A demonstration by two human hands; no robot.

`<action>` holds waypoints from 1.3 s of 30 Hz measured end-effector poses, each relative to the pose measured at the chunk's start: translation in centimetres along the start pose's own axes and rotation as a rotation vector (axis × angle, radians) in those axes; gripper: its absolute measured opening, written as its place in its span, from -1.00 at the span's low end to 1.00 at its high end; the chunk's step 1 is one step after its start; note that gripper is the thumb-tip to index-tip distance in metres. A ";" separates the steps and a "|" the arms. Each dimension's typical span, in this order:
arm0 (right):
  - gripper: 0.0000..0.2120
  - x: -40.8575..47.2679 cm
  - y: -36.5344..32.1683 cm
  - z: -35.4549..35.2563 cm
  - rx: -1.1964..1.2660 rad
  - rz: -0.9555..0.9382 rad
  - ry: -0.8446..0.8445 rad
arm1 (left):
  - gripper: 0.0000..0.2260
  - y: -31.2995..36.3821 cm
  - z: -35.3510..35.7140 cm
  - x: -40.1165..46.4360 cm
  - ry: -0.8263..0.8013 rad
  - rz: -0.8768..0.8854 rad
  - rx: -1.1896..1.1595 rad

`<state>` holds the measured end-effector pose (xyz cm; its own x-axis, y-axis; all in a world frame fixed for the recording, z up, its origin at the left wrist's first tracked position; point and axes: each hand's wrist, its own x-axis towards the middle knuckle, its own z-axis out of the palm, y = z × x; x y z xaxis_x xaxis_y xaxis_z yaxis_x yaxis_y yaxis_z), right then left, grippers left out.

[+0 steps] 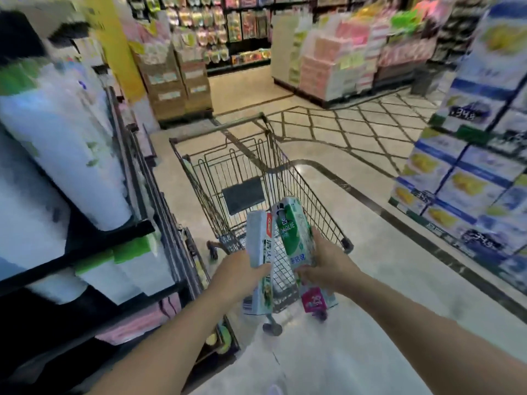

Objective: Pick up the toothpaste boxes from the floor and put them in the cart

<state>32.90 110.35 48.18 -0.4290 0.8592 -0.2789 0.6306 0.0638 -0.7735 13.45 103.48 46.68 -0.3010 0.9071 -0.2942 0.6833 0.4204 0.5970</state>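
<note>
Both hands are full. The left hand (pixel 242 273) grips a long white-and-grey cardboard toothpaste box (pixel 258 240) around its middle, with another box end showing below the hand. The right hand (pixel 325 262) clasps a green-and-white cardboard toothpaste box (pixel 293 232) near its lower end, with a small pink-labelled pack (pixel 312 299) hanging beneath the fingers. All of it is held above the near end of the metal wire shopping cart (pixel 228 155), whose basket appears to hold only a dark flap at the back.

Such boxes are probably light and stiff along their length but easily dented at the corners and thin faces; their glossy print may make them slide against one another. A hold across the narrow sides near the middle looks safest, and a low release into the basket should spare the corners. The extra items under each hand seem loosely held and could slip.

The floor (pixel 370 252) is polished pale tile with dark bands, likely slick. Dark shelving (pixel 137 226) with white packs stands close on the left; stacked blue-and-white cartons (pixel 470 178) rise on the right, leaving an aisle between.
</note>
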 end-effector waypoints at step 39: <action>-0.60 38.8 29.1 18.4 -0.544 0.311 -0.525 | -0.69 -14.2 31.5 34.5 -0.201 -0.943 -0.082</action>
<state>22.69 136.24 4.40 -0.3443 0.5374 -0.7698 0.9386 0.2148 -0.2698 14.30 128.09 4.52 -0.5773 0.1793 -0.7966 0.1683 0.9808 0.0988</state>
